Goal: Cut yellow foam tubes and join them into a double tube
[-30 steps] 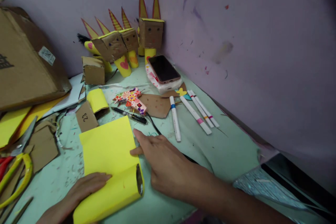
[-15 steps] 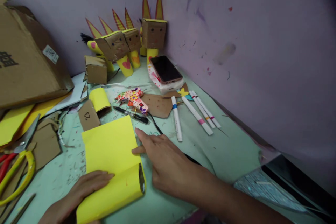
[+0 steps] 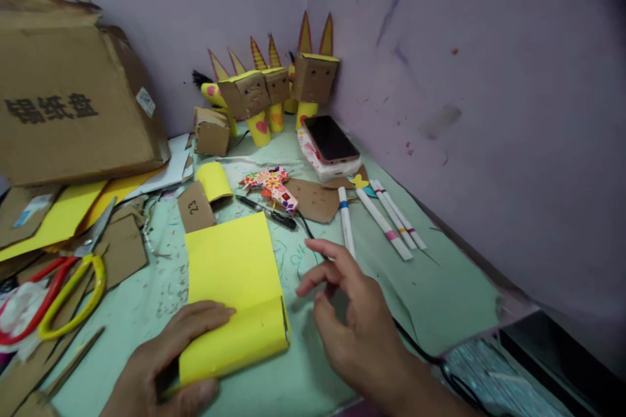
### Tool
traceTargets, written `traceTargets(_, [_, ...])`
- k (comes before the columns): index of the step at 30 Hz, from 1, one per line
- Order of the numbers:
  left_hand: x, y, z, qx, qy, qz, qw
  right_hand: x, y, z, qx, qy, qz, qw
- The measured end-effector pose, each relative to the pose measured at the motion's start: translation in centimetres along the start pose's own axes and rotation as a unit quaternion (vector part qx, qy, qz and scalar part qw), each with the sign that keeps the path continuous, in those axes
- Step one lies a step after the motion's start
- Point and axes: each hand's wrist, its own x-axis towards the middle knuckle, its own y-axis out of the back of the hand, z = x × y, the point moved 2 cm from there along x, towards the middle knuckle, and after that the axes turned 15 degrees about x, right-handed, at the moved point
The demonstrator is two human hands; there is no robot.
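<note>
Compared with half a second ago, our right hand [image 3: 359, 319] is off to the right of the yellow paper [image 3: 235, 260], no longer at its edge, and the view is turned so more of the cardboard box [image 3: 73, 104] shows at upper left. Our right fingers curl loosely, thumb and forefinger well parted, holding nothing. Our left hand [image 3: 171, 352] has the left end of the paper's rolled part between fingers on top and thumb below, at lower centre-left; the flat part spreads above it.

Crowding the sheet's upper edge, we see a piece of cardboard marked 23 [image 3: 196, 206] at its left corner, with a black pen [image 3: 264, 210] and a flowered glue gun [image 3: 271, 184] just beyond. Black cable [image 3: 415, 344] runs behind our right hand, and a blue-banded marker [image 3: 346, 221] ends close to its knuckles. More markers [image 3: 385, 224] lie right of centre. Scissors [image 3: 88, 249] lie open at left, well apart from the roll. Behind, near the top, a phone [image 3: 331, 139] rests on a white packet [image 3: 337, 172] before box-headed figures [image 3: 317, 81].
</note>
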Motion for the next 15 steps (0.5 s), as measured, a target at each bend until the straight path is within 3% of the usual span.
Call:
traceTargets(2, [-0.1,0.0,0.1,-0.004,-0.012,0.0,1.0,-1.3,-0.1,0.1,0.029,-0.044,0.007,0.999])
traceTargets(7, [-0.1,-0.2,-0.5,-0.003,-0.047,-0.013,0.999,-3.1,-1.6,0.9,0.056,-0.108,-0.059,0.991])
traceTargets(15, [-0.2,-0.3,0.1,-0.069,-0.063,0.0,0.996,-2.6,-4.3,2.6,0.187,-0.159,-0.016,0.969])
